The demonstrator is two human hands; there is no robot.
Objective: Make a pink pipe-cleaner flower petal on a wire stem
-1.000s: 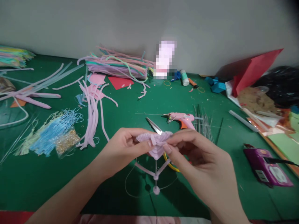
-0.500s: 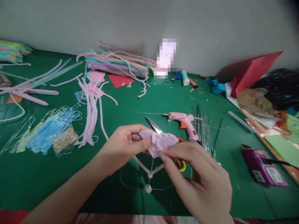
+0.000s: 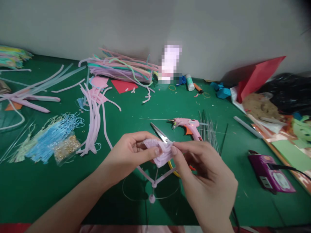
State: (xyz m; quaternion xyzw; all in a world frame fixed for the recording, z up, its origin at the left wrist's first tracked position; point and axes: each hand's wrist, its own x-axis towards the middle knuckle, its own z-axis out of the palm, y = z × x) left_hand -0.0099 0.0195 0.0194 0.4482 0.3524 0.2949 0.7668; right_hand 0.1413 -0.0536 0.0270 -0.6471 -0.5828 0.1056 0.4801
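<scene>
A lilac pipe-cleaner piece (image 3: 162, 158), ribbed and pointed at its lower end, is held up between my hands. My left hand (image 3: 131, 149) pinches its left side with the thumb across the front. Thumb and index finger of my right hand (image 3: 206, 174) grip its upper right edge. From its tip a thin wire runs down through a V of lilac pipe cleaner (image 3: 147, 176) to a small lilac ball (image 3: 152, 198). Behind the piece lie scissors (image 3: 157, 131), their yellow and red handles partly hidden by my right hand. A pink glue gun (image 3: 188, 124) rests just beyond.
Left on the green table (image 3: 121, 207) are loose lilac pipe cleaners (image 3: 93, 123), blue tassels (image 3: 50, 139) and a bag of gold beads (image 3: 66, 147). A pipe-cleaner bundle (image 3: 119, 69) lies along the wall. Wires (image 3: 210, 136) and a purple power box (image 3: 270, 173) are to the right.
My right fingers have moved up from the lower part of the piece to its upper right edge. Its right side now looks folded in, and more of the yellow scissor handle shows.
</scene>
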